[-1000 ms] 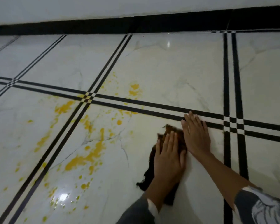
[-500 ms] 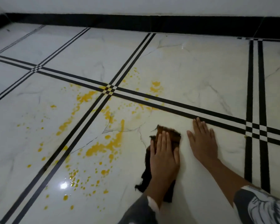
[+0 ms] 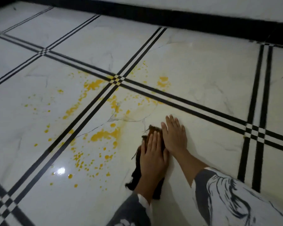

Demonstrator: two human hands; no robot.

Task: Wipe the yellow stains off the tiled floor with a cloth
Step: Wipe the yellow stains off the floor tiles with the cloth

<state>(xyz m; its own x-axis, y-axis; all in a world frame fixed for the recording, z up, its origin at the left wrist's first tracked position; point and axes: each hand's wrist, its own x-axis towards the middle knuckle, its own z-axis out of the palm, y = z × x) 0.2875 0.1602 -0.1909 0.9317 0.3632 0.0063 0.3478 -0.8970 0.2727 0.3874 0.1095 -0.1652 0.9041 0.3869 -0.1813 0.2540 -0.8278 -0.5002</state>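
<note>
Two hands lie flat with straight fingers at lower centre of the frame, the left hand point(image 3: 151, 154) pressing a dark brown crumpled cloth point(image 3: 137, 173) onto the white marble-look tiled floor point(image 3: 203, 75), the right hand point(image 3: 174, 136) touching the cloth's upper edge, yellow splattered stains point(image 3: 104, 135) just left.

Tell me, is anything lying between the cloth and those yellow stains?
Nothing visible does. The cloth, pressed flat under the left hand, lies beside the nearest yellow stains, with only bare tiled floor between them.
</note>
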